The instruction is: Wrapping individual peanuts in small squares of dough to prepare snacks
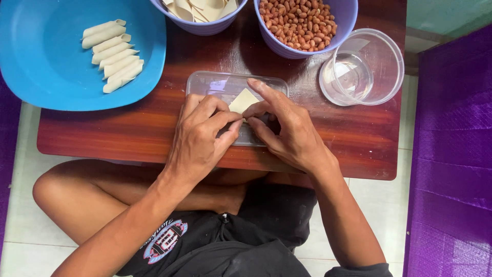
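Note:
A pale square pastry wrapper [243,100] lies on a clear flat plastic lid [215,83] on the low wooden table [128,128]. My left hand [202,136] and my right hand [287,128] both pinch the wrapper's near edge between thumb and fingertips, rolling it. What lies inside the fold is hidden by my fingers. A blue plate [46,56] at the far left holds several finished rolled wrappers [113,55].
A purple bowl of peanuts [300,20] and a purple bowl of flat wrappers [202,10] stand at the far edge. A clear plastic cup [361,66] with a little water sits at the right. My crossed legs are under the table; purple fabric hangs right.

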